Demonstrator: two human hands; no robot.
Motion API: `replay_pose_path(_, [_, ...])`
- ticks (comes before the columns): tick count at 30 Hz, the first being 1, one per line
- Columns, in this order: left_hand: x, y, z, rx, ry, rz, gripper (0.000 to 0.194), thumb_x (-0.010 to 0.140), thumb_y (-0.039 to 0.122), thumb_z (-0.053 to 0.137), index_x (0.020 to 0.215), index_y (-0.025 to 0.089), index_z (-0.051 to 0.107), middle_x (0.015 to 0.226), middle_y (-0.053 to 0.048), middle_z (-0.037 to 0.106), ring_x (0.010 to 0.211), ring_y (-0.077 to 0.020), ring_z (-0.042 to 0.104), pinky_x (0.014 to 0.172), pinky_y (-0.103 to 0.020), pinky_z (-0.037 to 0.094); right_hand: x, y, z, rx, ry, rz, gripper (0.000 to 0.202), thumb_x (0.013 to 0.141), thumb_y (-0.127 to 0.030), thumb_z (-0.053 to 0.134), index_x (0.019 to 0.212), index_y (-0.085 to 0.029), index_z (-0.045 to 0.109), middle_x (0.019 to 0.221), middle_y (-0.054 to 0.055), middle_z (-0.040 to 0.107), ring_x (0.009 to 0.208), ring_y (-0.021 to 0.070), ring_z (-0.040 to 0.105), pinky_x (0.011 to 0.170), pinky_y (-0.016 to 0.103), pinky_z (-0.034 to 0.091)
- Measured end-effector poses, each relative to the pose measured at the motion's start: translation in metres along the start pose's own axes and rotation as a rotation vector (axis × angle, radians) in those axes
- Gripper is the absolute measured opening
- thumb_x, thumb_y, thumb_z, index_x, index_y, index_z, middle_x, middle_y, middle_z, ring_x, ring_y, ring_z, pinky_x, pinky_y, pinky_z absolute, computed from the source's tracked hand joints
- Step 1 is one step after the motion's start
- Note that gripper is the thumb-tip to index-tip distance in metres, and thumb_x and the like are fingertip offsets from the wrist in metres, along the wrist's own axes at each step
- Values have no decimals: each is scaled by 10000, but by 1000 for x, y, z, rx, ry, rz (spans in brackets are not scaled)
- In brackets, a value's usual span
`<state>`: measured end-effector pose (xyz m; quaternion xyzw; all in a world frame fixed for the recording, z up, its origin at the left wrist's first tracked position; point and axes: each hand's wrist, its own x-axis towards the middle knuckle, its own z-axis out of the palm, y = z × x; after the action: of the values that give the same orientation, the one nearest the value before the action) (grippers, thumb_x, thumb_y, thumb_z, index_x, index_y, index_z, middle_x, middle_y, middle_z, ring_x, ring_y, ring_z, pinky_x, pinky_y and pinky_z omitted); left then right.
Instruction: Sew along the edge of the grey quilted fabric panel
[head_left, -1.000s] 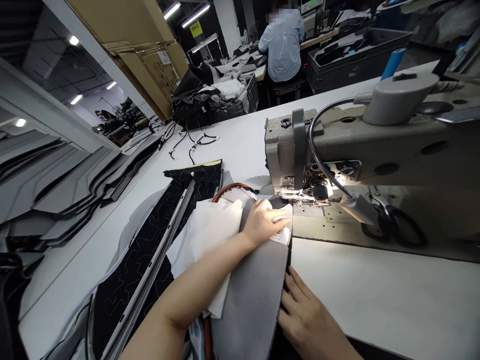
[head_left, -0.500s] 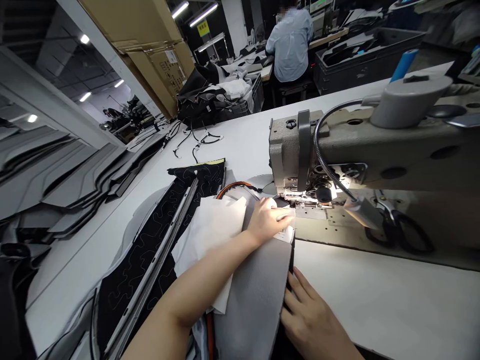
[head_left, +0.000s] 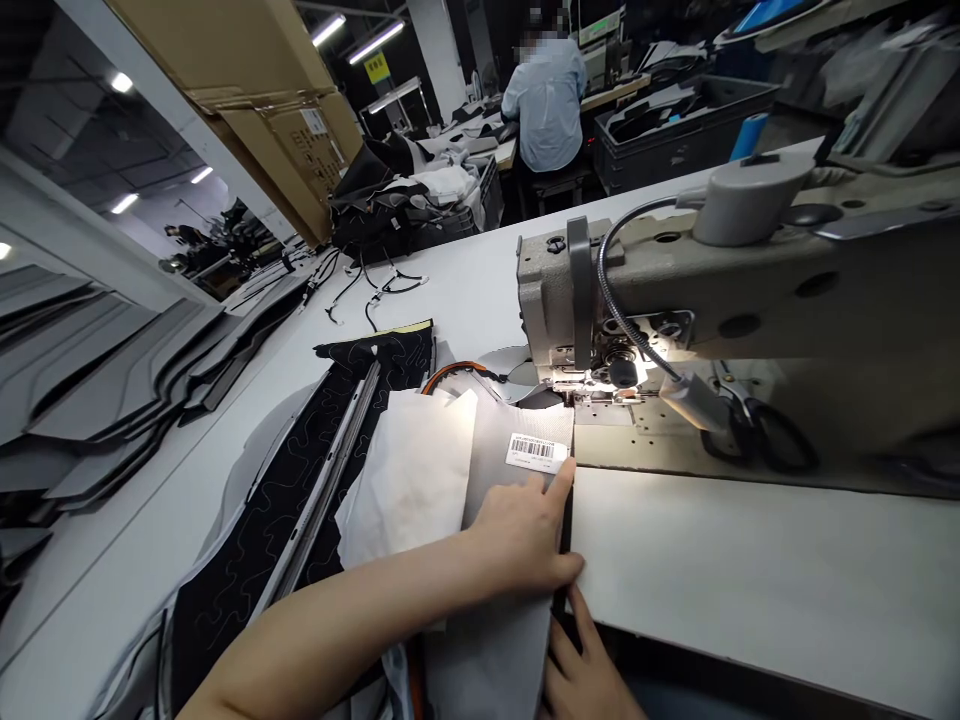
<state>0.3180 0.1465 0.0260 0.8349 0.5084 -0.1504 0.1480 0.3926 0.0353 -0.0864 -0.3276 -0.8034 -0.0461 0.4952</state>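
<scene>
My left hand [head_left: 525, 535] lies flat on a grey fabric panel [head_left: 510, 450], fingers pressing its right edge just below a white barcode label [head_left: 535, 450]. At the table's front edge my right hand [head_left: 581, 675] pinches the same panel's lower edge from below. The panel's far end sits under the needle area of the grey sewing machine [head_left: 720, 300], lit by its gooseneck lamp [head_left: 686, 400]. A white fabric sheet [head_left: 409, 475] lies folded under my left forearm.
A black quilted panel with a grey strip [head_left: 300, 500] lies to the left on the white table [head_left: 750, 570]. Stacks of grey cut pieces [head_left: 112, 390] fill the far left. Scissors [head_left: 757, 430] rest on the machine bed. A person in a light shirt [head_left: 544, 95] sits beyond, back turned.
My left hand has slid back from the needle area toward me, uncovering the barcode label. My right hand has dropped lower at the table edge. The view shifted slightly.
</scene>
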Motion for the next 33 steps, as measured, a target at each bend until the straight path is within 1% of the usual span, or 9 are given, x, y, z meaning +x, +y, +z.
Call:
replay_pose_path(5, [0,-11,5,-118,-101,16,873,721,293,504,1482,116,114,872,-117,677,701,-279,641,512,-299,407,-3,-2,-1,60,-14,27,271,817,-94,429,860,-240,654,752,-5,642,929,249,580,1096,578,165])
replay_pose_path(8, [6,-21,11,-281,-40,69,871,685,174,451,1483,103,111,751,-80,678,581,-230,618,457,-269,382,-3,0,-6,18,-52,-17,195,808,-130,460,732,-223,613,831,23,645,1025,275,560,1077,580,198])
replay_pose_path(11, [17,-24,13,-372,43,86,848,680,188,457,1476,109,175,786,-80,693,590,-226,622,477,-268,405,1,9,-15,-24,-90,-56,167,790,-154,496,645,-211,556,859,38,634,1073,288,542,1065,561,232])
replay_pose_path(16, [41,-17,0,-318,-8,10,811,703,225,439,1467,95,198,1067,-135,670,846,-254,652,595,-272,446,6,24,-22,-12,-139,-69,192,789,-140,468,642,-200,576,826,67,635,1050,296,556,1051,537,277])
replay_pose_path(19, [52,-13,-11,-296,-7,-30,780,707,192,422,1458,111,223,1134,-131,648,942,-259,635,632,-273,449,6,27,-20,-17,-120,-75,236,781,-115,433,628,-185,598,793,92,640,995,298,578,1043,555,288])
replay_pose_path(23, [60,-9,-18,-244,-33,-87,744,695,163,434,1424,115,294,1022,-133,684,833,-277,652,549,-284,415,8,29,-19,10,-77,-69,260,782,-102,429,587,-191,575,760,71,632,971,276,586,1055,526,298])
replay_pose_path(28, [64,-5,-16,-275,62,-92,699,720,136,411,1409,86,311,984,-152,684,828,-272,646,589,-286,429,11,43,-23,40,-120,-56,266,801,-92,440,593,-187,577,762,74,616,1033,281,565,1037,488,336])
replay_pose_path(30, [59,-4,-14,-313,20,-73,741,727,144,414,1439,64,228,952,-157,683,819,-269,645,582,-282,433,11,47,-25,57,-120,-58,287,823,-101,429,586,-188,566,734,66,599,1029,281,566,1037,482,337])
replay_pose_path(33, [47,-3,-15,-357,-119,-61,823,730,171,426,1465,50,76,877,-147,683,749,-265,648,525,-272,423,11,52,-28,62,-128,-71,293,848,-117,416,613,-189,576,770,74,607,1058,286,556,1042,483,329])
